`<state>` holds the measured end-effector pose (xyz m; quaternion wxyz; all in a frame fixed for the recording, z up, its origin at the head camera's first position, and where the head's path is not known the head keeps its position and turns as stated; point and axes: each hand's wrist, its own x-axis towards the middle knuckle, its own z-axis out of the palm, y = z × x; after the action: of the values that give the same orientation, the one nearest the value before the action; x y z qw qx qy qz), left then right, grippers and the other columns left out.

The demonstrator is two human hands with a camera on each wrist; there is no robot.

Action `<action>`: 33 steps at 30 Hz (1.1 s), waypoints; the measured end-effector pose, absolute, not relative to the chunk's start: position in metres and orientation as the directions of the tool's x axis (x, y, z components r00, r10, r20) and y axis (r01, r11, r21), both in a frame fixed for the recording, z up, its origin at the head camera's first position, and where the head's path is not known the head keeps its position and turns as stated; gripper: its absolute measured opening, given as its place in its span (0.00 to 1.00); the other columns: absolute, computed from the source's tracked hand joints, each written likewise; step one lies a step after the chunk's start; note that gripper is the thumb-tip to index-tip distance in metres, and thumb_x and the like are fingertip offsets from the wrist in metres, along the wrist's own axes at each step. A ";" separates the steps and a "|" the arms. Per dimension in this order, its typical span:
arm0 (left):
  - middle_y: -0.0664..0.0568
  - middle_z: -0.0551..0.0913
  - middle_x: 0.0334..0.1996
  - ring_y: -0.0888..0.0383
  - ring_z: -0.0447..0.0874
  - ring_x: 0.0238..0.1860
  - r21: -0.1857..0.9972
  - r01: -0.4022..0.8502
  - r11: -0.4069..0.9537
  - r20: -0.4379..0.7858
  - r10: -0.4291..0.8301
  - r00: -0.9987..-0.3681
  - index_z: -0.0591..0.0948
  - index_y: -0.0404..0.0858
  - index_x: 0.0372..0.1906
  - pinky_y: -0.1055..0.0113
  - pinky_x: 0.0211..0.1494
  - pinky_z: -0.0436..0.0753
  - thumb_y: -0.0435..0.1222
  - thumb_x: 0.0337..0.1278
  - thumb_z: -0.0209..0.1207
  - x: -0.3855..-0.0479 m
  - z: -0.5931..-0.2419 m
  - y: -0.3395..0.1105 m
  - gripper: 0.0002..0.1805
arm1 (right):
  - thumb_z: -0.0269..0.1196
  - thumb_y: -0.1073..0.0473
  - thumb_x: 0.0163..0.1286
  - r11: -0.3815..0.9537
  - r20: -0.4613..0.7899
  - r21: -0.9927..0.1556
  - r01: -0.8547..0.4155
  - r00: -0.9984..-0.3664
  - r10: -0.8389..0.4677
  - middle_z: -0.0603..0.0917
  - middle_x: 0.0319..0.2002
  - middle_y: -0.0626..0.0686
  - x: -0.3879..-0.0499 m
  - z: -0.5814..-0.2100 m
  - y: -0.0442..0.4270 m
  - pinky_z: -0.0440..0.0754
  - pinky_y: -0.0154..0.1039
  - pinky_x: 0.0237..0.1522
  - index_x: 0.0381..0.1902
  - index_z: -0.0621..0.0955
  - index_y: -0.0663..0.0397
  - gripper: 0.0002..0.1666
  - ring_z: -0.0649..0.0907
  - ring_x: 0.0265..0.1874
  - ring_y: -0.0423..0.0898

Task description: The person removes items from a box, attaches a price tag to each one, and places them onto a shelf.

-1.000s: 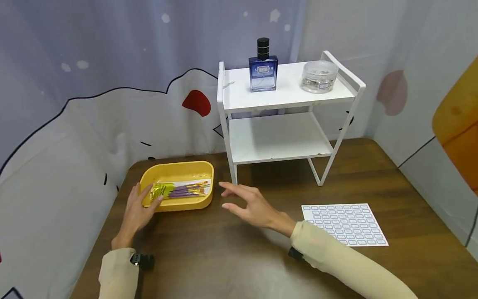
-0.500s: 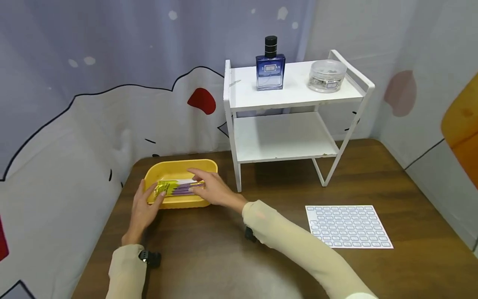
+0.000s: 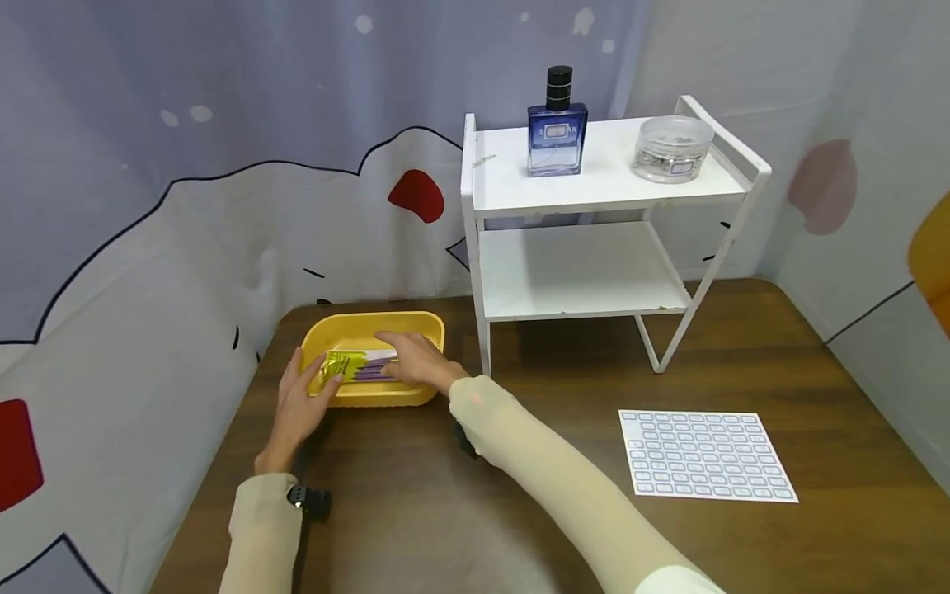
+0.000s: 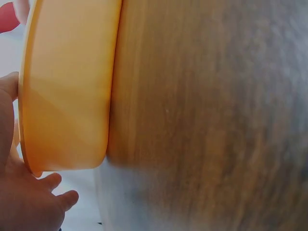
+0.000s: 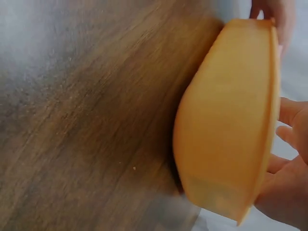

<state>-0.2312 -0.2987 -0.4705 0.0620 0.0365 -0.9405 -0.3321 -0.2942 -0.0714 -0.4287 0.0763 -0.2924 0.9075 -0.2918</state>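
Observation:
A yellow tray (image 3: 382,399) stands on the table at left in the head view. In it lies a packet of paintbrushes (image 3: 364,366) with purple handles and a yellow-green wrapper. My left hand (image 3: 298,408) is at the tray's left end, thumb and a finger reaching over the rim by the packet. In the left wrist view, other fingertips (image 4: 60,191) hang outside the tray wall. My right hand (image 3: 419,363) reaches in over the right end of the packet, thumb and forefinger apart. Its other fingertips are hidden, and contact with the packet is unclear.
A white two-tier shelf (image 3: 582,276) stands behind. Its top bears a blue perfume bottle (image 3: 557,140) and a clear round jar (image 3: 673,150). A sheet of small labels (image 3: 705,455) lies on the table (image 3: 475,511) at right. A patterned curtain (image 3: 319,91) hangs behind.
My right hand has moved left from beside the tray into it, over the packet's right end. The left hand stays at the tray's left end. The head view has shifted slightly.

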 end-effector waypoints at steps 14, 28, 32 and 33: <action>0.37 0.42 0.81 0.32 0.39 0.79 0.644 0.003 0.765 0.154 -0.127 -0.980 0.66 0.34 0.74 0.33 0.77 0.44 0.48 0.70 0.56 -0.232 -0.476 -0.296 0.35 | 0.63 0.55 0.71 0.830 -0.073 -0.293 -0.475 -0.854 -0.515 0.81 0.64 0.49 -0.311 -0.447 -0.088 0.75 0.57 0.60 0.75 0.66 0.36 0.36 0.80 0.60 0.51; 0.38 0.45 0.81 0.32 0.42 0.79 0.624 -0.071 0.778 0.147 -0.206 -0.968 0.68 0.37 0.73 0.28 0.73 0.48 0.46 0.68 0.56 -0.230 -0.470 -0.289 0.32 | 0.64 0.54 0.71 0.830 -0.130 -0.284 -0.480 -0.838 -0.529 0.73 0.70 0.53 -0.310 -0.450 -0.095 0.67 0.60 0.68 0.76 0.64 0.35 0.38 0.71 0.68 0.53; 0.39 0.47 0.81 0.32 0.43 0.78 0.628 -0.072 0.774 0.153 -0.214 -0.965 0.68 0.38 0.73 0.28 0.72 0.50 0.45 0.68 0.57 -0.232 -0.473 -0.289 0.33 | 0.67 0.52 0.68 0.836 -0.137 -0.285 -0.469 -0.843 -0.519 0.73 0.69 0.52 -0.310 -0.451 -0.094 0.69 0.59 0.67 0.76 0.64 0.35 0.41 0.72 0.67 0.53; 0.39 0.47 0.80 0.31 0.43 0.78 0.629 -0.072 0.774 0.154 -0.214 -0.965 0.68 0.38 0.73 0.28 0.72 0.50 0.45 0.68 0.57 -0.232 -0.473 -0.289 0.33 | 0.68 0.52 0.67 0.838 -0.138 -0.283 -0.467 -0.845 -0.517 0.73 0.69 0.52 -0.310 -0.451 -0.094 0.70 0.57 0.66 0.76 0.64 0.35 0.42 0.72 0.66 0.53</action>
<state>-0.2319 -0.2887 -0.4731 0.1090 0.0765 -0.9356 -0.3270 -0.3097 -0.0938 -0.4509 0.1048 -0.2583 0.9528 -0.1203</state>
